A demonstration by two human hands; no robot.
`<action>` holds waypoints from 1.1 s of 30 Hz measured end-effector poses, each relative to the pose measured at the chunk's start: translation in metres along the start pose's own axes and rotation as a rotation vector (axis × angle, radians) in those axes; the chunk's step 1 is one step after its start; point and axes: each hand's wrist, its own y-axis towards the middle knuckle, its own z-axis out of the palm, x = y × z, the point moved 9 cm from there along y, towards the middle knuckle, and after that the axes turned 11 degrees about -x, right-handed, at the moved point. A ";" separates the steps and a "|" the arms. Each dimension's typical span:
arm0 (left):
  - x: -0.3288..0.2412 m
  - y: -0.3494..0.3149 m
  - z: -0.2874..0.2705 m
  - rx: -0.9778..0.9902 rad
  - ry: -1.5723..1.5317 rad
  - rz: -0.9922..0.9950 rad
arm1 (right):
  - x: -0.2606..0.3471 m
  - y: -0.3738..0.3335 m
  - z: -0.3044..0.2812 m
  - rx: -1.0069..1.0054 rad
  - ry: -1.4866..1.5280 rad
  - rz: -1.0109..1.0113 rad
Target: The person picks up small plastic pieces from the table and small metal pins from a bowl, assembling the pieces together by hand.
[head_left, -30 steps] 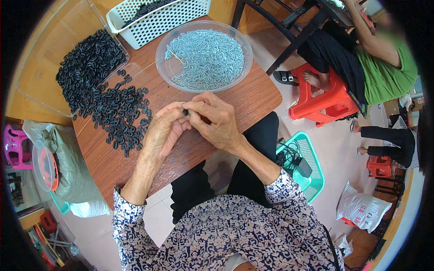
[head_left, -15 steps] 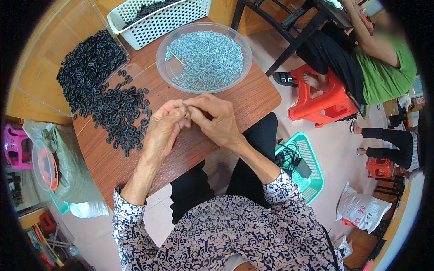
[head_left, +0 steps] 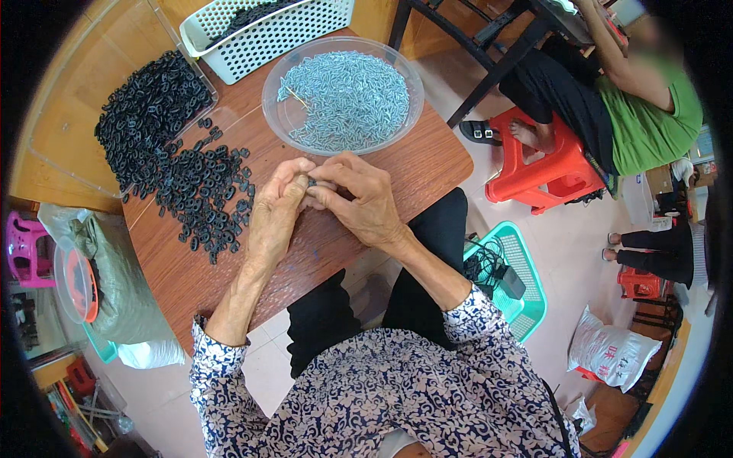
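navy-and-pale floral shirt (head_left: pixel 359 389); 2 matching sleeves (head_left: pixel 217 370) ending at forearms (head_left: pixel 243 298); black trousers (head_left: pixel 435 244); bare fingers (head_left: pixel 341 174).

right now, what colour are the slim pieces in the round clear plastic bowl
Slim pieces: silvery blue, head view.

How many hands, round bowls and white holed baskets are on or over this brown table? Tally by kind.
Left hand and right hand: 2
Round bowl of silvery pieces: 1
White holed basket: 1
Total: 4

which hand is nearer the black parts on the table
Left. The left hand is just to the right of the black parts; the right hand is farther right, past the left hand.
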 end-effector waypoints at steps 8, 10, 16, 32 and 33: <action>-0.012 -0.002 0.005 0.014 0.276 0.186 | -0.006 0.000 -0.003 0.007 0.090 0.062; -0.020 -0.006 0.003 -0.036 0.526 0.235 | -0.003 0.000 -0.003 0.026 0.064 0.049; -0.014 -0.009 0.002 -0.030 0.444 0.192 | -0.011 -0.002 -0.002 -0.002 0.270 0.226; 0.024 0.004 -0.007 0.033 -0.027 -0.132 | 0.006 0.071 0.000 0.047 -0.240 -0.236; 0.024 0.004 -0.004 0.046 -0.030 -0.114 | -0.002 0.088 0.008 0.094 -0.298 -0.326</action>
